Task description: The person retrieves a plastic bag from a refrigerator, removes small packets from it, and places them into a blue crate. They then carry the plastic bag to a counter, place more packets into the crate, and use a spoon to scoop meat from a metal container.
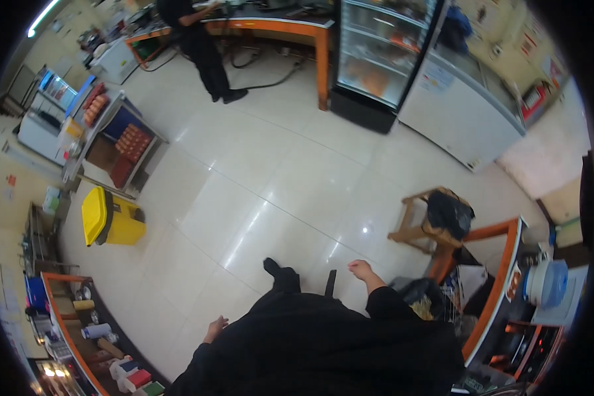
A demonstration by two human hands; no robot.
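My left hand (217, 327) hangs low beside the dark clothing, over the tiled floor, and its fingers are small and partly hidden. To the right, my right hand (360, 268) is held out over the floor with its fingers curled loosely; I cannot make out anything in it. Between the hands, a dark strap (330, 284) sticks out from the clothing, and a black shoe (271, 266) shows on the floor. Neither hand touches any of the furniture. The wooden stool (412, 228) with a black bag (449, 214) stands nearest my right hand, beyond it.
A yellow bin (114, 218) stands at left near a rack with egg trays (132, 143). Another person (204, 53) stands at the orange-edged counter (264, 24). A glass-door fridge (375, 59) and white chest freezer (452, 109) line the back right. Shelves flank both sides.
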